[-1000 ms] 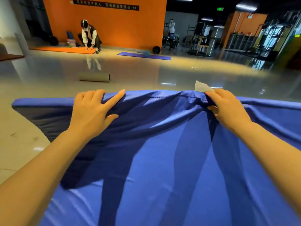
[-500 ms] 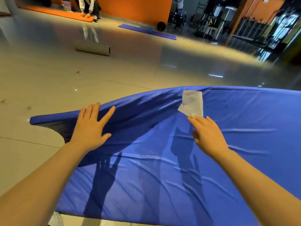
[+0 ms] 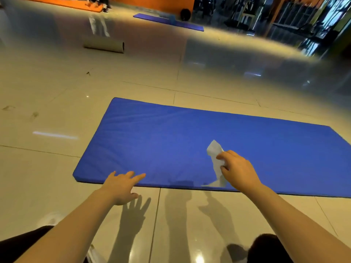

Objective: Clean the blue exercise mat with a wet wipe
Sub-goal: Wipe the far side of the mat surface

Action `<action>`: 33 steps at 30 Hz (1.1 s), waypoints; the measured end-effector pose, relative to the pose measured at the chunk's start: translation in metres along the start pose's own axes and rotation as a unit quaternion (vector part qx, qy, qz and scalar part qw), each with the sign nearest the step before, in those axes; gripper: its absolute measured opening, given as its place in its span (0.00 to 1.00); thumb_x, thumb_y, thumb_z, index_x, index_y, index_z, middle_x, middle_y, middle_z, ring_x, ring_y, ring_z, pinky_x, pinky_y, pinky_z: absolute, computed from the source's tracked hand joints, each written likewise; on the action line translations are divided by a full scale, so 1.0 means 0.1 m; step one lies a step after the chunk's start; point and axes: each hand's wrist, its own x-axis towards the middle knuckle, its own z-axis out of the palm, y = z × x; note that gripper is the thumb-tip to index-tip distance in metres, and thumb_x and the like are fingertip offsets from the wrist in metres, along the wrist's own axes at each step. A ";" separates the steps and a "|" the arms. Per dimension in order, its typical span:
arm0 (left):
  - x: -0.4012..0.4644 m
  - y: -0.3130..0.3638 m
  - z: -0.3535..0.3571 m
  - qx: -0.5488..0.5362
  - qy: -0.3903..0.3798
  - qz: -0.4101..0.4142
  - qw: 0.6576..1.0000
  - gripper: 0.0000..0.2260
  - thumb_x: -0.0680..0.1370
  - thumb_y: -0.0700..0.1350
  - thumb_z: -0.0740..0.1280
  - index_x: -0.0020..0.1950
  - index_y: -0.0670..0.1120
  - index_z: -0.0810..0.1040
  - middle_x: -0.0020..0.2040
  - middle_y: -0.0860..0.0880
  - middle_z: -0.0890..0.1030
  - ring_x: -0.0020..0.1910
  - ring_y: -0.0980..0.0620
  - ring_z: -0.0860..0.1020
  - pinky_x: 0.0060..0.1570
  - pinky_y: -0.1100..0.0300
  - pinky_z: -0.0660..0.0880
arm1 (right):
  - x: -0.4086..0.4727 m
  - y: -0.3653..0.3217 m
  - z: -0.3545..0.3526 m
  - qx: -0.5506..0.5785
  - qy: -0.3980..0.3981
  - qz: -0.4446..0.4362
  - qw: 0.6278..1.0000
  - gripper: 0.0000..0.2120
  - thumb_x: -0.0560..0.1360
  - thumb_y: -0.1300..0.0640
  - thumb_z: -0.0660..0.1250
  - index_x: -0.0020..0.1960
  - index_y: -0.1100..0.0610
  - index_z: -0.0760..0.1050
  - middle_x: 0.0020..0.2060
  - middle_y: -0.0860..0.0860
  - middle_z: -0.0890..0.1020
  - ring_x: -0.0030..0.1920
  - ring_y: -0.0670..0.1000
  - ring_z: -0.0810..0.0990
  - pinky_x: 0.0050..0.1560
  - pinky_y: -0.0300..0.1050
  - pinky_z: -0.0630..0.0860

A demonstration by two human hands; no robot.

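The blue mat (image 3: 190,147) lies flat on the shiny tiled floor (image 3: 47,168) in front of me, its long side running from my left toward the right edge of the view, where it is cut off. My right hand (image 3: 238,170) hangs over the near part of the mat with its fingers curled around a white wet wipe (image 3: 215,156). The wipe is crumpled and drawn out long: one end sticks up past my fingers and the other trails down toward the mat's near edge, though I cannot tell whether it touches the mat there. My left hand (image 3: 121,185) is loose, fingers spread and holding nothing; it sits over the near edge of the mat toward its left corner, fingertips reaching above the blue surface while the palm is over the floor. Whether it touches the mat I cannot tell. Shadows of both hands and arms fall on the tiles just short of the mat. Farther off, a rolled grey mat (image 3: 104,46) lies on the floor, and beyond it an orange mat (image 3: 62,2) with a person partly in view on it and a purple mat (image 3: 169,21) lie flat near an orange wall (image 3: 152,0).
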 end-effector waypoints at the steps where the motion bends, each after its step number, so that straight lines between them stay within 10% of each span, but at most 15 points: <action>1: -0.03 0.05 -0.04 -0.006 0.002 0.007 1.000 0.30 0.83 0.59 0.56 0.81 0.58 0.45 0.81 0.49 0.55 0.74 0.48 0.65 0.75 0.46 0.56 | -0.04 0.00 -0.01 0.030 0.002 0.008 1.000 0.17 0.80 0.62 0.58 0.67 0.53 0.72 0.60 0.52 0.77 0.51 0.57 0.77 0.47 0.49 0.74; 13: -0.71 0.68 -1.04 -0.097 0.161 0.061 0.980 0.22 0.82 0.58 0.61 0.75 0.58 0.66 0.71 0.56 0.70 0.66 0.54 0.72 0.59 0.57 0.72 | -0.43 -0.11 -0.29 0.587 0.031 0.110 0.801 0.17 0.75 0.71 0.60 0.47 0.52 0.79 0.49 0.50 0.80 0.48 0.52 0.78 0.40 0.42 0.75; 23: -1.11 0.47 -1.88 -0.131 0.170 0.031 0.976 0.20 0.79 0.55 0.68 0.71 0.58 0.72 0.63 0.53 0.76 0.55 0.56 0.74 0.54 0.60 0.70 | -0.53 -0.55 -0.53 0.484 0.053 -0.031 0.873 0.12 0.76 0.63 0.64 0.53 0.47 0.78 0.48 0.42 0.77 0.42 0.44 0.74 0.43 0.40 0.75; 33: -0.41 -0.11 -1.43 -0.173 0.031 0.052 0.983 0.19 0.79 0.54 0.67 0.71 0.56 0.72 0.55 0.56 0.76 0.53 0.55 0.73 0.55 0.62 0.68 | -0.19 -0.59 0.33 0.333 -0.044 0.028 0.942 0.11 0.77 0.63 0.65 0.45 0.47 0.78 0.41 0.39 0.76 0.38 0.42 0.74 0.38 0.36 0.70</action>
